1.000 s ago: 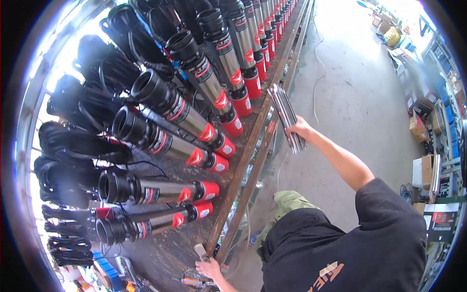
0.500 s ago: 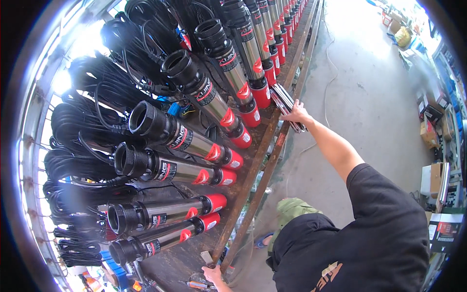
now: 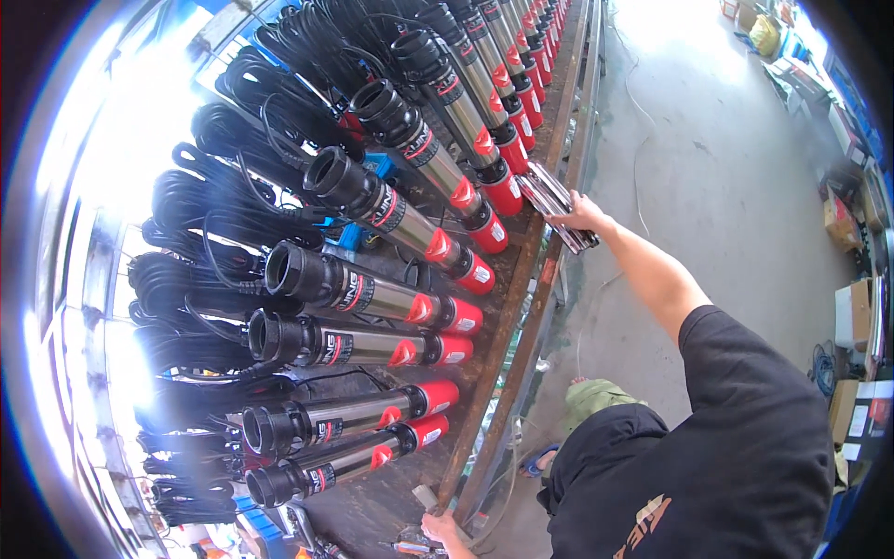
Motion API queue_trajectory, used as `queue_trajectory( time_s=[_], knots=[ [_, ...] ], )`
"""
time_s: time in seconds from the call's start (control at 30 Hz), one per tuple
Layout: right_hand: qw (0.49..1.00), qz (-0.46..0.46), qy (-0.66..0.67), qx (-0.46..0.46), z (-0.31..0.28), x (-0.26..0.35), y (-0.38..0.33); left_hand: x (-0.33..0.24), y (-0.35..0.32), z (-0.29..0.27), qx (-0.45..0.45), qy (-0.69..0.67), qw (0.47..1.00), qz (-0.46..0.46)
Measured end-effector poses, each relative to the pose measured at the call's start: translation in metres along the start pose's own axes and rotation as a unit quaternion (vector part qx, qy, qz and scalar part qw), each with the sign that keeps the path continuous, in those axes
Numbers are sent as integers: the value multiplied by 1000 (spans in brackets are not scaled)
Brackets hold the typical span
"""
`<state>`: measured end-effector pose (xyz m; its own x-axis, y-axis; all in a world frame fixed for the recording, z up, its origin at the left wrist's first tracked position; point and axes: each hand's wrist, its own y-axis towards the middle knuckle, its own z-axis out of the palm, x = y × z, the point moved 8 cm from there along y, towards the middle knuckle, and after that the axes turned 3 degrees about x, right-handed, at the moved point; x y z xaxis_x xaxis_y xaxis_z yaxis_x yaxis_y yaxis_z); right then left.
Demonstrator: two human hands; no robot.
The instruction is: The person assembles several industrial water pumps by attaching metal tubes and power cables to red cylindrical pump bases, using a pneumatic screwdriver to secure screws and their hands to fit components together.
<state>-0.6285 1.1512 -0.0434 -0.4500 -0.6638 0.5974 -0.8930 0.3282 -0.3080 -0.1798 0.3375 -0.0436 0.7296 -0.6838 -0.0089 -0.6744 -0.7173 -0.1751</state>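
My right hand (image 3: 585, 212) is wrapped round a bundle of thin, shiny metal strips (image 3: 548, 197). The strips reach across the bench edge, and their far ends lie close to the red ends of the pumps. At the near end of the bench my left hand (image 3: 440, 527) sits by the edge with its fingers curled. A small flat grey piece (image 3: 426, 497) touches its fingertips; whether they grip it is unclear. Long steel submersible pumps (image 3: 391, 296) with black outlets and red ends lie in a row on the rusty bench (image 3: 470, 424).
Coils of black cable (image 3: 200, 270) lie behind the pumps' black ends. A blue crate (image 3: 256, 522) stands at the lower left. A thin cable (image 3: 637, 140) runs along the grey floor (image 3: 708, 177). Cardboard boxes (image 3: 841, 224) line the right side.
The whole view has shifted, so the pumps and bench appear further right. My right hand keeps hold of the strips at the bench edge, and my left hand stays beside the grey piece.
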Motion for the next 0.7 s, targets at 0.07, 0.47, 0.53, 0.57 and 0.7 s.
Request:
queue_trajectory(
  time_s=[0.07,0.47,0.53,0.57,0.7],
  knots=[
    [996,45,67,31,0,-16,-5,9,-2,8,4,-6,1000,-22],
    [880,120,444,-120,62,-101,6,-96,-41,-10,76,-54,992,84],
    [887,102,427,-144,63,-84,9,-118,-56,-6,114,-71,986,103],
    [901,120,402,-113,68,-72,5,-123,-62,0,120,-29,987,102],
    [860,156,475,-102,50,-125,28,-274,-98,-12,230,-127,930,256]
  ],
)
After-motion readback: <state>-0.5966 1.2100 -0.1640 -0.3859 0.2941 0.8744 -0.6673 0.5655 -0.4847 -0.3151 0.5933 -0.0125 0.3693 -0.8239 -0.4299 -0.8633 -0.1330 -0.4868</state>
